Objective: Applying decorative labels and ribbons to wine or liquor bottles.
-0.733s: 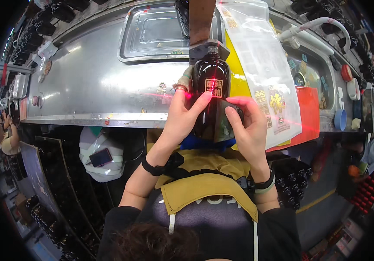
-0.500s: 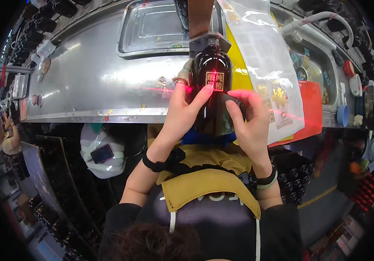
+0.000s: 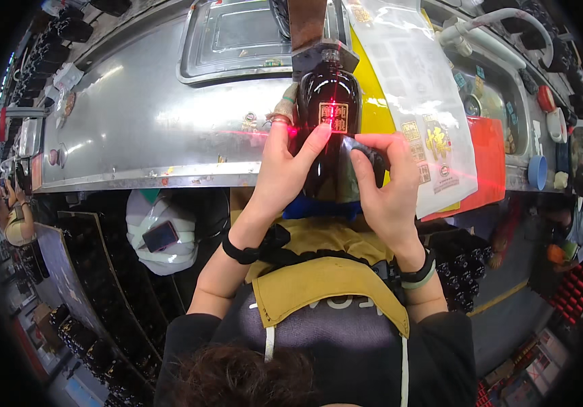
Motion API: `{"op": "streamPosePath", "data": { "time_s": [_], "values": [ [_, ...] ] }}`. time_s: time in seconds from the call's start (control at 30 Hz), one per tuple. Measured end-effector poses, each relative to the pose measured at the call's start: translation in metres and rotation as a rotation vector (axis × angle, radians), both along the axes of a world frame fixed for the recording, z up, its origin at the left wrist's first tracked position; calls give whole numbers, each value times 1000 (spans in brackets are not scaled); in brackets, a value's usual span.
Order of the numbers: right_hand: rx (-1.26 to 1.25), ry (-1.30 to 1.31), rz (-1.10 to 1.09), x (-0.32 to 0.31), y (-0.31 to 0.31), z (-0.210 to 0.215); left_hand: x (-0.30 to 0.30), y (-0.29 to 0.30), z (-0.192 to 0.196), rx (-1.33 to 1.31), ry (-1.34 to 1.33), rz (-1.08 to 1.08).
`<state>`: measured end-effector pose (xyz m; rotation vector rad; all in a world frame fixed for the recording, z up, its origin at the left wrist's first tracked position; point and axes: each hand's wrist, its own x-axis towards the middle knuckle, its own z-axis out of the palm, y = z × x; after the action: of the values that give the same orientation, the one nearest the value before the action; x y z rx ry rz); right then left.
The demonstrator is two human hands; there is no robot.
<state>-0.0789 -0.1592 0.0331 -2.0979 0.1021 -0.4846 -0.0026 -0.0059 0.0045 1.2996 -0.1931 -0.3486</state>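
A dark glossy bottle (image 3: 330, 88) lies in front of me with its neck pointing away, set against a dark stand. A square gold label (image 3: 344, 117) is on its front, and red laser lines cross there. My left hand (image 3: 287, 152) grips the bottle from the left, its thumb pressed on the label's lower left corner; coverings wrap some of its fingers. My right hand (image 3: 392, 180) is closed in a pinch on a thin, see-through sheet of film (image 3: 351, 144) at the bottle's right side. The film's lower part hangs beside the bottle.
A metal tray (image 3: 237, 34) rests on the steel bench (image 3: 149, 115). Right of the bottle lie a clear printed plastic sheet (image 3: 407, 88), a yellow sheet (image 3: 373, 102) and a red sheet (image 3: 488, 156). Farther right is a sink (image 3: 518, 102). A phone (image 3: 160, 236) sits on a white bundle.
The film's upper corner now stands out more from the bottle between my right fingers. My left thumb stays on the label. The whole view has shifted slightly.
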Motion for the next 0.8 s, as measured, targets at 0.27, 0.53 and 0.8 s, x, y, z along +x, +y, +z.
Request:
{"op": "streamPosePath", "data": {
  "time_s": [0.27, 0.53, 0.8],
  "values": [
    [205, -154, 11, 13, -27, 5, -6, -2, 4, 10, -19, 31],
    [158, -124, -25, 39, -34, 15, -8, -7, 7, 196, -140, 93],
    [-279, -171, 312, 74, -34, 43, -10, -8, 6, 172, -85, 81]
  ]
}}
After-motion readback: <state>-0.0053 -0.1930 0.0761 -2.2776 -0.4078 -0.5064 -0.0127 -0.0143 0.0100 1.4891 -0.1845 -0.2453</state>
